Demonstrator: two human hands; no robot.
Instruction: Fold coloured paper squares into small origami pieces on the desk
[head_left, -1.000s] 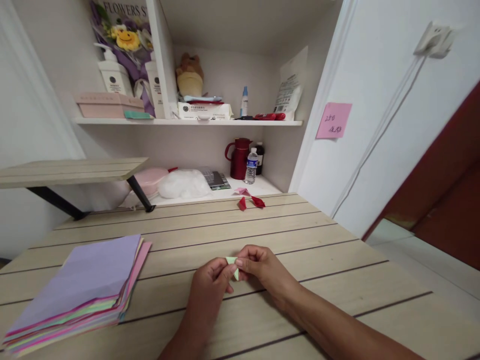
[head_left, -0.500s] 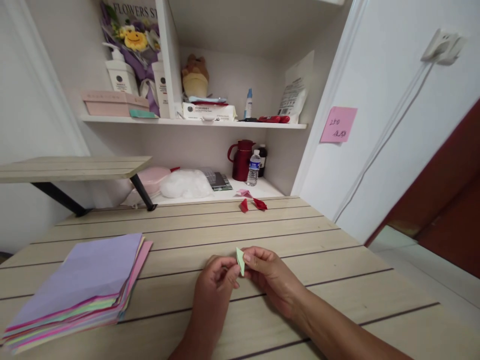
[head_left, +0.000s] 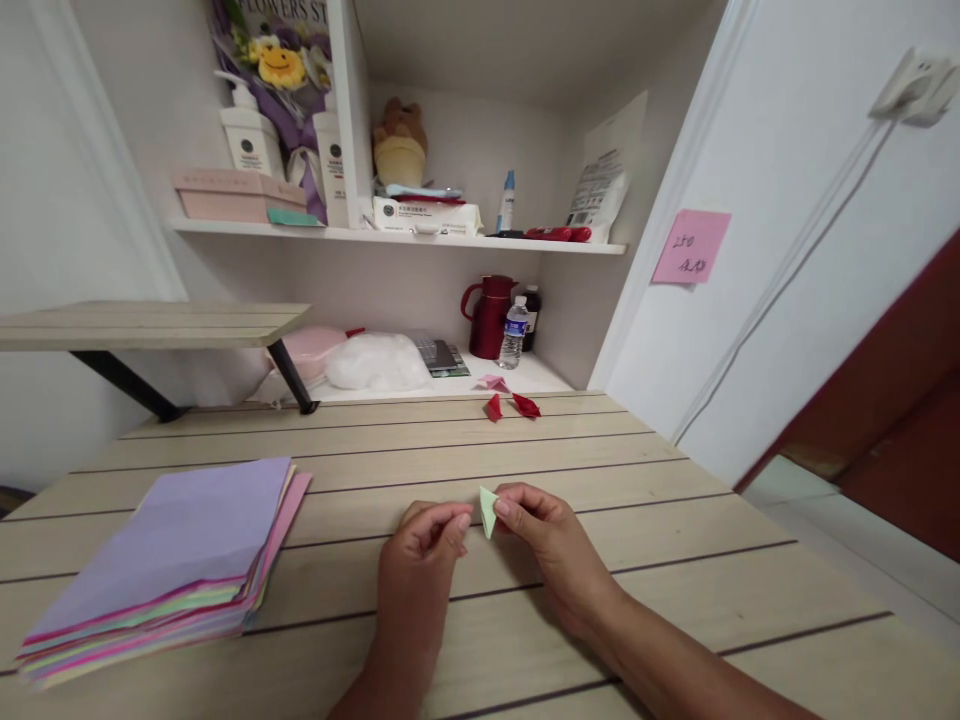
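Observation:
A small piece of folded light-green paper point(head_left: 487, 512) is held up over the wooden table, its outline a narrow triangle. My right hand point(head_left: 551, 540) pinches its right side between thumb and forefinger; part of the paper lies behind the thumb. Just to the left, my left hand point(head_left: 427, 545) has its thumb and forefinger drawn together, with a slight gap from the paper and nothing visible between them. Farther back on the table lie two small red folded paper pieces point(head_left: 526, 405), with a pink folded paper point(head_left: 493, 383) behind them.
A stack of coloured paper sheets point(head_left: 180, 520), purple on top, lies at the left of the table point(head_left: 360, 640). Behind it stands a raised wooden shelf point(head_left: 150, 322) on black legs. At the back are a dark red jug point(head_left: 490, 318) and a water bottle point(head_left: 514, 335).
My left fingers have come away from the green paper and moved slightly left. My right hand still holds the paper, now turned to show a wider face. The view has shifted a little.

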